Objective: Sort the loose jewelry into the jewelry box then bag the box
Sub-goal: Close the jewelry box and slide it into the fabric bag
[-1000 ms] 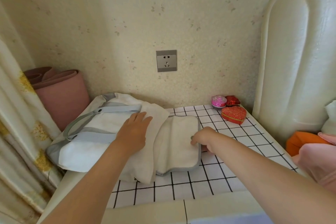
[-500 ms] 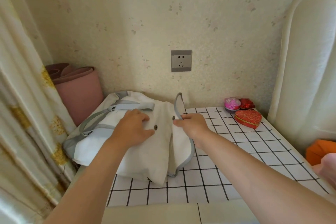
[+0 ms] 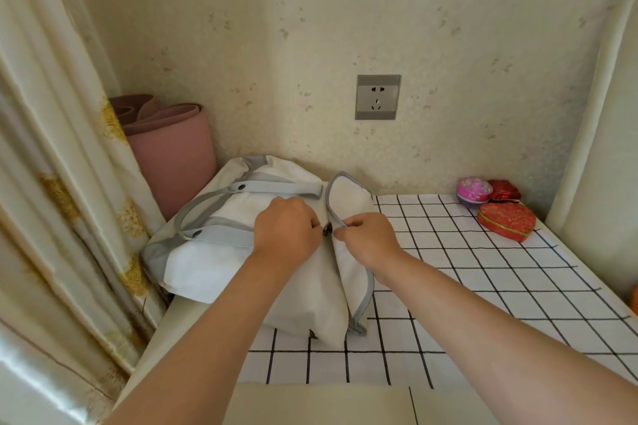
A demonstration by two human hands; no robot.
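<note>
Two hands working white grey-trimmed fabric bag (image 3: 207, 259): our left hand (image 3: 286, 229) pinching cloth beside dark snap (image 3: 326, 230), our right hand (image 3: 367, 238) pinching grey-edged flap (image 3: 348, 197). Closed red heart-shaped jewelry box (image 3: 505, 220) lying on grid table (image 3: 448, 286), well apart, not bagged. Loose jewelry unseen; we are judging sorting possibly finished.

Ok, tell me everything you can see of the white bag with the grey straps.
The white bag looks like soft fabric, with grey straps snapped on and grey corners. It lies slumped at the left end of the checked table, near the wall. The left hand grips its front beside a dark snap; the right hand pinches the edge of its grey-piped flap, lifted beside that snap.
</note>
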